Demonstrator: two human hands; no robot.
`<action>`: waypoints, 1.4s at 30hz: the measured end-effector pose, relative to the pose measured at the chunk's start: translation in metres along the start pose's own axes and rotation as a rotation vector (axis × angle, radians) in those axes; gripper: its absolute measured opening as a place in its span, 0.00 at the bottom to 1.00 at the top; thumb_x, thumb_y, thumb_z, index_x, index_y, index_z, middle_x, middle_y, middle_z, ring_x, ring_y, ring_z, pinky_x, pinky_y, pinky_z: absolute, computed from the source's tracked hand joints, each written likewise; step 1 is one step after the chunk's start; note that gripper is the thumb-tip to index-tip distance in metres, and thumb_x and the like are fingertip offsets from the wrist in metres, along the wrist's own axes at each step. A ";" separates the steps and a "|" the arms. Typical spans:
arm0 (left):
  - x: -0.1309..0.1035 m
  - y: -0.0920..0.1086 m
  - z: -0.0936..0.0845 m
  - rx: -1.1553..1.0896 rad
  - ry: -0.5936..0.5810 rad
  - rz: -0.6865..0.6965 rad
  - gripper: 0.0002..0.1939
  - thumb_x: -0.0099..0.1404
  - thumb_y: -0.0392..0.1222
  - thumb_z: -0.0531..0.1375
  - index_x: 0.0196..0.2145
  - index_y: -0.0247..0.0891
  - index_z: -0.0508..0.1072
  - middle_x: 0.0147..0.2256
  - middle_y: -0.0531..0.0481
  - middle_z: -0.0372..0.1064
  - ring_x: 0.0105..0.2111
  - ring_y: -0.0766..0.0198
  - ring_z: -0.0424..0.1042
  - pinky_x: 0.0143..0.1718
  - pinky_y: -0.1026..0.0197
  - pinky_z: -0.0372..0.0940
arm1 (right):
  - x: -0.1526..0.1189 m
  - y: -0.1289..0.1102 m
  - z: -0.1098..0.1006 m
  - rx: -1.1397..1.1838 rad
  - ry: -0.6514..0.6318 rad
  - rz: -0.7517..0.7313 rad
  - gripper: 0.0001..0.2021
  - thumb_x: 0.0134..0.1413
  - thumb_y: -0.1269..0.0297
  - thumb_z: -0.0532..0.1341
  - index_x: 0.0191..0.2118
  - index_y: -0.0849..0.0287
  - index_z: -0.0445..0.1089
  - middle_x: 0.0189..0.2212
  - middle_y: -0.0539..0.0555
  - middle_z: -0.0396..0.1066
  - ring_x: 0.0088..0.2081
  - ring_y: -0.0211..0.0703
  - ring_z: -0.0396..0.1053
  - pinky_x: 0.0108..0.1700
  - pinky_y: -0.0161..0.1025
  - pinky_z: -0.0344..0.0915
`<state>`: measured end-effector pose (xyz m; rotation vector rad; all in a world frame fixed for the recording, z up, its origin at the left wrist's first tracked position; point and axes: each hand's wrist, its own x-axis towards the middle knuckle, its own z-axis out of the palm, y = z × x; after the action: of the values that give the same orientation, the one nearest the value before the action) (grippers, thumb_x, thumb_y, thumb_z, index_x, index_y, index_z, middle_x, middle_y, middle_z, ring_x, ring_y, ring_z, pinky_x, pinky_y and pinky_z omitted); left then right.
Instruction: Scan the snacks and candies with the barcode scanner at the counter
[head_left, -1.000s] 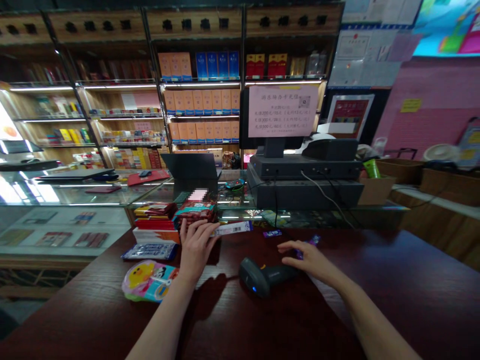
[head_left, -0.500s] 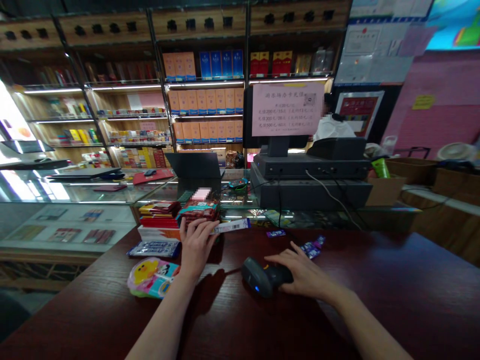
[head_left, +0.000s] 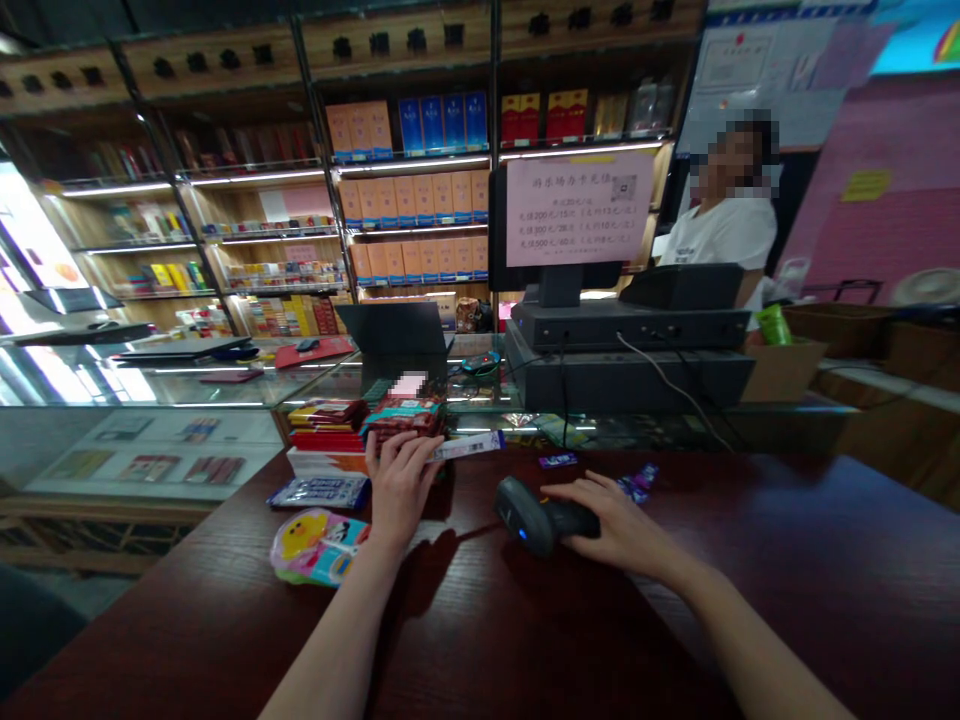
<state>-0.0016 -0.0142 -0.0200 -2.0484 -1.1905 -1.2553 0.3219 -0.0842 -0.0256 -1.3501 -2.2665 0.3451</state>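
Note:
My left hand [head_left: 401,482] is closed on the end of a slim white and purple packet [head_left: 471,446], its barcode showing, beside the stacked red and brown packs [head_left: 401,415]. My right hand [head_left: 611,520] is wrapped round the handle of a black barcode scanner [head_left: 529,517], which has a small blue light and whose head points left. Left of my left wrist lies a colourful pack with a yellow duck [head_left: 319,545], and behind it a blue and silver packet [head_left: 319,491]. Small purple packets [head_left: 640,482] lie just beyond my right hand.
A cash register [head_left: 630,360] and a monitor with a pink sign [head_left: 574,210] stand behind the dark wooden table [head_left: 525,650]. A laptop [head_left: 394,328] rests on the glass counter. A person in white [head_left: 720,235] is behind the register.
The scanner in my right hand has risen slightly and turned a little. The person behind the register has come up into fuller view. My left hand still holds the slim packet.

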 end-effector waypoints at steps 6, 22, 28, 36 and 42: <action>0.001 0.004 0.000 0.007 0.005 0.006 0.16 0.65 0.41 0.63 0.51 0.49 0.75 0.43 0.52 0.78 0.49 0.53 0.70 0.67 0.37 0.37 | 0.001 -0.010 -0.012 0.094 0.060 0.061 0.27 0.49 0.59 0.67 0.58 0.48 0.69 0.55 0.54 0.72 0.57 0.56 0.66 0.67 0.60 0.44; 0.001 0.006 0.000 0.006 -0.001 0.006 0.15 0.65 0.42 0.63 0.50 0.49 0.75 0.43 0.52 0.78 0.49 0.52 0.71 0.67 0.36 0.36 | -0.001 -0.013 -0.015 0.136 0.025 0.047 0.23 0.51 0.56 0.67 0.55 0.47 0.71 0.51 0.54 0.73 0.55 0.56 0.67 0.63 0.55 0.53; 0.000 0.005 0.001 0.004 -0.008 0.006 0.15 0.65 0.41 0.63 0.49 0.49 0.75 0.43 0.51 0.78 0.49 0.53 0.71 0.67 0.36 0.36 | -0.002 -0.014 -0.017 0.140 0.023 0.046 0.22 0.51 0.55 0.67 0.53 0.47 0.72 0.51 0.54 0.73 0.54 0.56 0.67 0.62 0.54 0.53; 0.001 0.005 0.001 0.000 -0.003 0.004 0.15 0.65 0.41 0.64 0.50 0.49 0.75 0.43 0.52 0.79 0.49 0.53 0.71 0.67 0.37 0.35 | -0.002 -0.008 -0.015 0.169 -0.048 0.050 0.25 0.49 0.56 0.68 0.55 0.45 0.71 0.53 0.52 0.73 0.56 0.56 0.66 0.66 0.58 0.44; -0.001 0.004 0.001 0.005 0.002 0.001 0.15 0.65 0.42 0.64 0.50 0.49 0.75 0.43 0.52 0.78 0.49 0.53 0.71 0.67 0.36 0.36 | -0.002 0.002 -0.006 0.137 -0.126 0.087 0.27 0.43 0.61 0.70 0.53 0.44 0.72 0.50 0.51 0.74 0.55 0.55 0.68 0.68 0.63 0.36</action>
<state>0.0018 -0.0156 -0.0208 -2.0430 -1.1901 -1.2524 0.3279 -0.0853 -0.0217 -1.3940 -2.2428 0.6196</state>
